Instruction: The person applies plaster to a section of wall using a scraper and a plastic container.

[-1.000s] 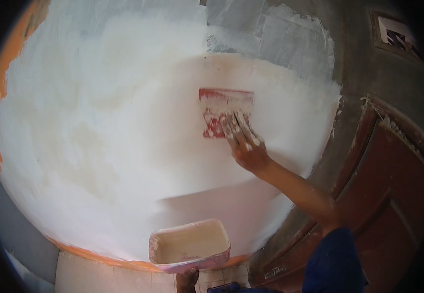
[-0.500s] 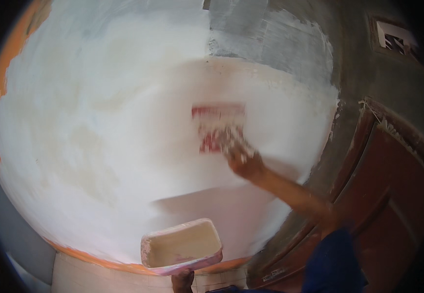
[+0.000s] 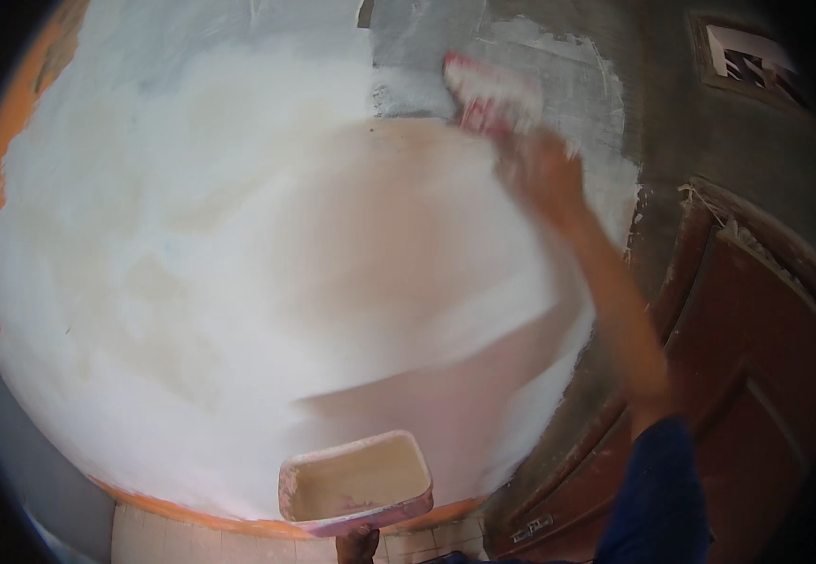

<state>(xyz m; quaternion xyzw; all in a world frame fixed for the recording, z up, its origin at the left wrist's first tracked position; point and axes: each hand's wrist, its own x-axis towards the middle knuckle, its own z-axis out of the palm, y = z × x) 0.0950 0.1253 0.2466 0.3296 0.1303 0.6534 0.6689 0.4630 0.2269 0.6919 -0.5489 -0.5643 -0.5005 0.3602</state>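
My right hand [image 3: 541,172] is closed round a wide red putty knife [image 3: 495,96], its blade smeared with white. Arm stretched up, I have the knife against or close to the grey upper part of the wall [image 3: 192,188]; motion blurs hand and tool. Low in the middle, my left hand [image 3: 358,543] grips the underside of a pinkish rectangular tub [image 3: 356,479]. Pale filler coats the tub's inside and rim. White coating covers most of the wall, with beige patches and a brownish area at the centre.
A dark red panelled door [image 3: 746,348] in a rough frame stands at right, with a small framed opening [image 3: 751,61] above it. Orange paint [image 3: 15,141] edges the wall at left. Pale floor tiles [image 3: 192,543] run along the bottom.
My right hand has swept the putty knife up and to the right, from the white middle of the wall to the grey area. The tub stays low in my left hand.
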